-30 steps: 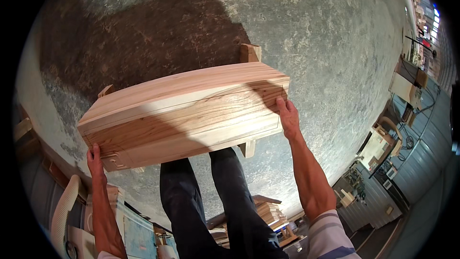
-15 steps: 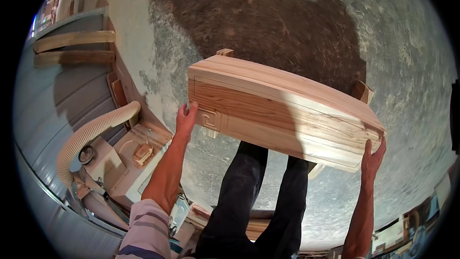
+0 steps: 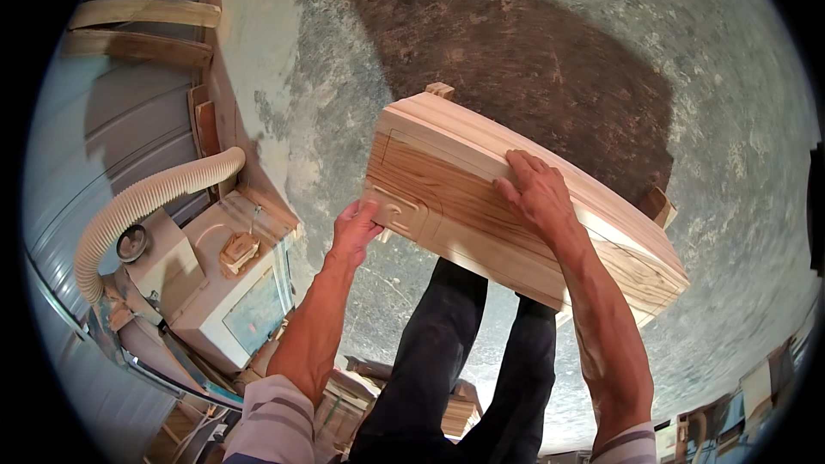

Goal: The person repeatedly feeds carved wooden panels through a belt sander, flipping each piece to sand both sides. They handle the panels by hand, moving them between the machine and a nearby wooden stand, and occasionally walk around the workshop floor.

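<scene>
One wooden block (image 3: 464,180) under the right grip (image 3: 541,193), its carved end (image 3: 394,213) pinched in the left grip (image 3: 357,230).
Right fingers lie spread, unclasped; an uneven push might skew the block off the wooden support (image 3: 658,205) beyond.

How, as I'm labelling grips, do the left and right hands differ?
The left hand holds the wooden block at its carved end; the right hand lies over its upper edge, nearer midway. The left hand's forearm clears the block; the right hand's forearm crosses its face. Both touch it.
</scene>
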Demonstrator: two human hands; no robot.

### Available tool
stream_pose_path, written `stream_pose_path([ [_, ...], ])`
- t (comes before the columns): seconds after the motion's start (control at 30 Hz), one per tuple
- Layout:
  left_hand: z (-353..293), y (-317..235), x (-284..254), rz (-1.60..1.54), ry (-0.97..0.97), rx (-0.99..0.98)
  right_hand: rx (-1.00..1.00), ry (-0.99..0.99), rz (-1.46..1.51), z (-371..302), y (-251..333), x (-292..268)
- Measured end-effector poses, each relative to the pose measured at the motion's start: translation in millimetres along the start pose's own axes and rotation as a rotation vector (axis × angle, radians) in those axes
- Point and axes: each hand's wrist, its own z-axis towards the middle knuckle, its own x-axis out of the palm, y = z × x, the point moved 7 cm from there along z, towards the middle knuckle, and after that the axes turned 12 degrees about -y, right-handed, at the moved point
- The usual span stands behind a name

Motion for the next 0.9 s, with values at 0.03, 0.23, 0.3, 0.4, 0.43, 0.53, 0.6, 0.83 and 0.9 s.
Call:
stream_pose_path([
  [0.03,2,1,-1,0.005,0.0,0.002,0.012,0.025,-0.017,3,1,6],
  [0.23,6,4,-8,0.053,-0.02,0.047,0.086,0.026,0.04,8,6,1],
  [0.3,6,3,-10,0.099,-0.055,0.09,0.099,0.023,0.072,9,7,-2],
  [0.4,2,-2,-12,0.165,-0.069,0.123,0.049,-0.015,0.098,10,9,-4],
  [0.43,1,-4,-11,0.167,-0.063,0.127,0.021,-0.033,0.103,10,11,-5],
  [0.53,1,-10,-8,0.192,-0.038,0.139,0.025,-0.051,0.112,10,9,-4],
  [0.6,2,-13,-4,0.238,-0.006,0.145,0.078,-0.035,0.15,10,4,1],
  [0.83,31,-15,-37,0.592,-0.043,0.399,-0.023,-0.404,0.033,-13,19,-21],
  [0.9,30,-28,-26,0.557,-0.035,0.512,0.102,-0.551,0.148,-43,4,-53],
])
